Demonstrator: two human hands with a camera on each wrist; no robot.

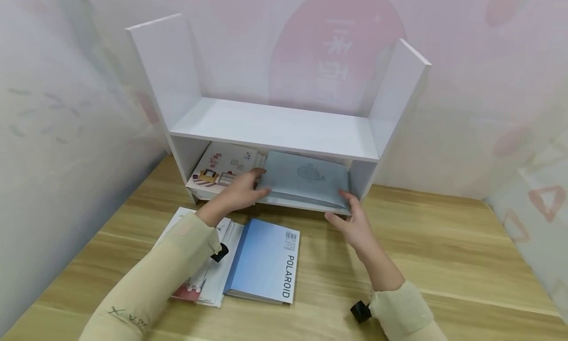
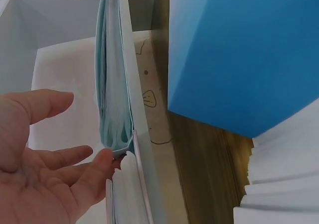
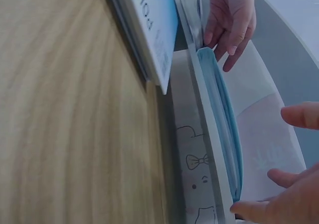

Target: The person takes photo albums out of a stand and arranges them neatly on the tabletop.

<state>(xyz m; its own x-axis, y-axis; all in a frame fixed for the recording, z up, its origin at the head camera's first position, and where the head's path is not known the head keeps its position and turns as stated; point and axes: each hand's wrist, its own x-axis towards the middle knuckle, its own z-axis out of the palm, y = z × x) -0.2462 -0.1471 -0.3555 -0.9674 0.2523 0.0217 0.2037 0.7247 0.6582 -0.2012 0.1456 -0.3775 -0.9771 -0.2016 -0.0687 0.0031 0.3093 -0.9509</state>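
Note:
A light blue album (image 1: 301, 181) with a small whale on its cover lies flat on the lower level of a white shelf (image 1: 275, 126). My left hand (image 1: 243, 189) is at its left edge, and in the left wrist view the fingertips touch the album's corner, with the thumb held apart. At the right end, my right hand (image 1: 355, 226) has its fingertips against the album's edge, fingers spread. Left of the album, on the same level, lies a white book (image 1: 222, 164) with colourful printed drawings, partly behind my left hand.
On the wooden table (image 1: 443, 252) in front of the shelf lies a blue album (image 1: 264, 262) marked POLAROID. Beside it are several white books (image 1: 218, 282), partly covered by my left sleeve. The shelf's upright side panels (image 1: 399, 85) rise at both ends, before a patterned wall.

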